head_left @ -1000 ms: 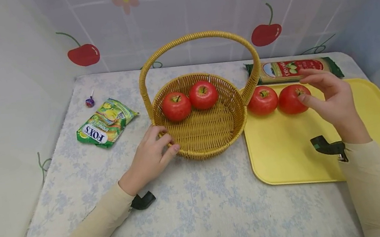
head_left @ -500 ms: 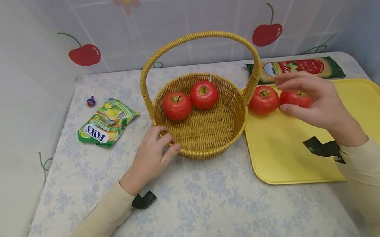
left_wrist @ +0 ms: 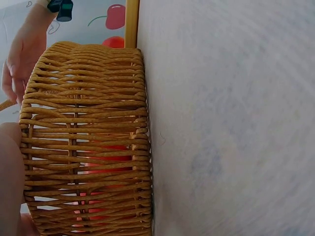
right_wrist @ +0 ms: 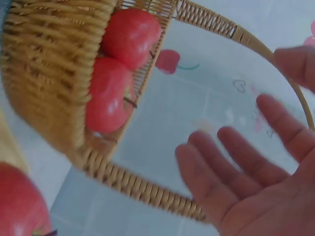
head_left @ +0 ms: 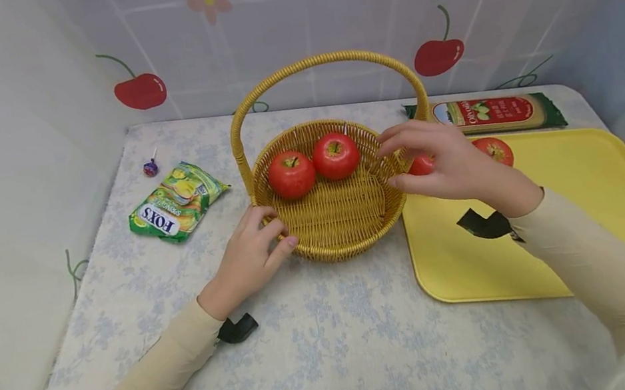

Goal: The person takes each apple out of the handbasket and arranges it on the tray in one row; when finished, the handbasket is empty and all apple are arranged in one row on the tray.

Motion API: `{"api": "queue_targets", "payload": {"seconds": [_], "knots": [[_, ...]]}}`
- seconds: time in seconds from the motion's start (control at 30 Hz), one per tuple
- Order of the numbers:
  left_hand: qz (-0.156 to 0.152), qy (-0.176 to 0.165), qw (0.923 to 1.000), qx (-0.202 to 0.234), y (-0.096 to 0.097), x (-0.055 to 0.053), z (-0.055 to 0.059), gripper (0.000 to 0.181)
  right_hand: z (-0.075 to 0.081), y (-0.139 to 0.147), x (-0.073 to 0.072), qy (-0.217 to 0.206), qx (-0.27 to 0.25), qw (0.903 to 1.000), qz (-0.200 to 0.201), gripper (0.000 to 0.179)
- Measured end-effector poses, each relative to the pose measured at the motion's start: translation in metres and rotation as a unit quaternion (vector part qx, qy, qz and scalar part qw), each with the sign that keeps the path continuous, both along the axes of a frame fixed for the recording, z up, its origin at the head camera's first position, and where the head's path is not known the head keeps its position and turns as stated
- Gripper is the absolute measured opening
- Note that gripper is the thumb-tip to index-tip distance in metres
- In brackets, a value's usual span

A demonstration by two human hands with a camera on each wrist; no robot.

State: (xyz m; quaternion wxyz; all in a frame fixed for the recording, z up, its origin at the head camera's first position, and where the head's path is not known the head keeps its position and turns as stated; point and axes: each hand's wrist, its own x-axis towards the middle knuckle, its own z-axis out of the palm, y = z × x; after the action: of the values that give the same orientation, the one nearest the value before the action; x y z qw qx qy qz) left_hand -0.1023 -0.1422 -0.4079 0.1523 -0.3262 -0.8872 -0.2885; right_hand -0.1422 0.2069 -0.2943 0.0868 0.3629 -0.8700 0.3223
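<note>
My left hand grips the near-left rim of a yellow wicker basket with a tall arched handle. Inside it, toward the back, two red apples lie side by side. My right hand is above the basket's right edge, by the handle's base. Its fingers are spread and hold nothing, as the palm in the right wrist view shows. Behind that hand, at the back of the yellow tray, sit two more apples, both partly hidden. The left wrist view shows the basket's woven wall close up.
A long pack of pasta lies behind the tray. To the basket's left are a green Fox's candy bag and a small lollipop. A cherry-patterned curtain stands at the back of the cloth-covered table.
My right hand has moved left, from over the tray's right apple to the basket's right rim, with nothing in it. The left hand, basket and apples have stayed in place.
</note>
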Motion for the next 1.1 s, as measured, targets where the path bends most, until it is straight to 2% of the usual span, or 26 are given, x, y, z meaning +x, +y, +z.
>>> {"api": "queue_targets", "payload": {"seconds": [0.1,0.17,0.3,0.43,0.53,0.63,0.73,0.9,1.1], "knots": [[0.002,0.0,1.0,0.001,0.0,0.0,0.0,0.066,0.005,-0.015,-0.009,-0.044,0.027,0.9981,-0.034,0.036],[0.001,-0.001,1.0,0.002,0.0,-0.001,0.0,0.066,0.008,-0.025,-0.013,-0.087,0.052,0.9922,-0.073,0.039],[0.002,-0.004,1.0,0.001,0.0,-0.001,0.001,0.065,0.011,-0.045,-0.026,-0.164,0.103,0.9736,-0.121,0.047],[0.004,-0.006,1.0,-0.001,-0.001,-0.001,0.001,0.066,0.01,-0.063,-0.045,-0.208,0.154,0.9575,-0.128,0.052],[-0.001,-0.008,1.0,-0.002,-0.001,-0.001,0.0,0.065,0.006,-0.073,-0.057,-0.239,0.191,0.9405,-0.148,0.057],[-0.004,-0.012,0.9999,-0.003,-0.001,-0.001,0.0,0.065,0.0,-0.079,-0.068,-0.252,0.214,0.9284,-0.169,0.06],[-0.004,-0.014,0.9999,-0.004,0.0,-0.001,-0.001,0.065,-0.008,-0.082,-0.076,-0.242,0.221,0.9278,-0.178,0.052],[-0.003,-0.012,0.9999,-0.003,0.0,-0.001,-0.001,0.065,-0.018,-0.085,-0.084,-0.222,0.214,0.9339,-0.181,0.033],[-0.004,-0.004,1.0,0.003,0.0,-0.001,-0.001,0.065,-0.026,-0.093,-0.092,-0.207,0.211,0.9392,-0.175,0.022]]}}
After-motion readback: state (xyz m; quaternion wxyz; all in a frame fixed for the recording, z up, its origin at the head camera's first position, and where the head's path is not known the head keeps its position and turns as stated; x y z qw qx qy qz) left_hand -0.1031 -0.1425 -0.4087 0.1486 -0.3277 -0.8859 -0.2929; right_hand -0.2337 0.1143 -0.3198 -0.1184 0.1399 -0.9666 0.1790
